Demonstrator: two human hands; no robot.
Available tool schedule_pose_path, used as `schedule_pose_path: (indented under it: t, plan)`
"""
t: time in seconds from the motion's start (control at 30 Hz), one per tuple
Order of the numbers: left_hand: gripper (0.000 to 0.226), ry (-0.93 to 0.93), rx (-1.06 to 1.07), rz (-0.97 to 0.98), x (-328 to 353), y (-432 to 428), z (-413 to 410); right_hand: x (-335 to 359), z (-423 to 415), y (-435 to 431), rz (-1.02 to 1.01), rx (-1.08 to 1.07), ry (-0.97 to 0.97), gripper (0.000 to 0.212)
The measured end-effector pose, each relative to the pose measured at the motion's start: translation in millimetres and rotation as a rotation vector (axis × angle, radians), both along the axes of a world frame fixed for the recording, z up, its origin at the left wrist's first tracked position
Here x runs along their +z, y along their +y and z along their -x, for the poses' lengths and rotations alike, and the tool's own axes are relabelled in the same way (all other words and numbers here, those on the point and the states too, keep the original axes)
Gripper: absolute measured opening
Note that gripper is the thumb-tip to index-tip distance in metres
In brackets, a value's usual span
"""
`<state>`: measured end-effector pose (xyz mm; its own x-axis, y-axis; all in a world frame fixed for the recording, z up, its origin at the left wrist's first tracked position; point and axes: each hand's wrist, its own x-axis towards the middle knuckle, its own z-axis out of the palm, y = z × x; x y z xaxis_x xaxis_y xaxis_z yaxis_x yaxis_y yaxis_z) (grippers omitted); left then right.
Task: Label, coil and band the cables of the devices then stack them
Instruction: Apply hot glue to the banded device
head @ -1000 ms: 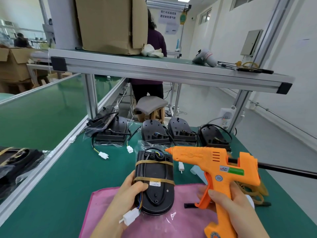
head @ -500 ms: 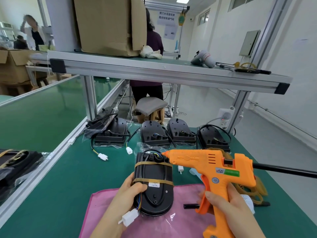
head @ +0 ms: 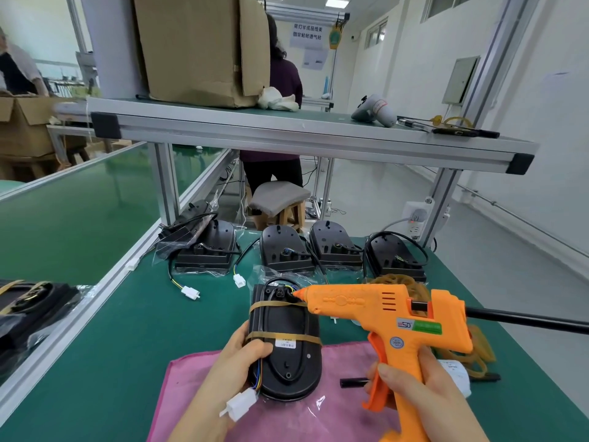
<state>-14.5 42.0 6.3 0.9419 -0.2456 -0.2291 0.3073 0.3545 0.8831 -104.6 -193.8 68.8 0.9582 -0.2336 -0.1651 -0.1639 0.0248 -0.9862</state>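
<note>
The left hand point(head: 237, 355) is clamping the near left edge of the black oval plastic device point(head: 284, 339), which is lying back-up on the pink cloth point(head: 287, 419), with two tan rubber bands point(head: 280, 338) holding its coiled cable against the housing. The right hand point(head: 417, 390) is wrapping shut around the handle of the orange plastic hot-glue gun point(head: 385, 317), one finger lying along the trigger.

The nozzle is touching, or nearly touching, the cable exit at the device's far end, the point furthest from the left grip. Risks, as I judge them: a hot tip could be scorching the coloured wires or the upper band; a long squeeze could be stringing glue over the housing; and a sideways push so far from the grip could be twisting the device on the soft cloth. The white plastic connector point(head: 240, 406), dangling beside the left wrist, could be snagging.

Containers: the tall brown cardboard box point(head: 194, 49) on the upper shelf is showing only its closed side, so I cannot tell its contents. Unbanded black devices point(head: 285, 250) are waiting beyond the gun, some in clear bags.
</note>
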Motion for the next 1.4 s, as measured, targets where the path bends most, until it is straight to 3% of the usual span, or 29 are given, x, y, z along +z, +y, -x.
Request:
schedule_pose_path:
  t: [0.2,1.4]
  plan:
    - [0.059,0.009,0.008,0.01,-1.6,0.6,-0.8,1.9,-3.8,4.9,0.037,-0.004,0.0,0.032]
    - [0.052,-0.018,-0.004,0.033,-5.1,0.8,-3.7,7.7,-3.5,-2.6,0.074,-0.021,0.001,0.032]
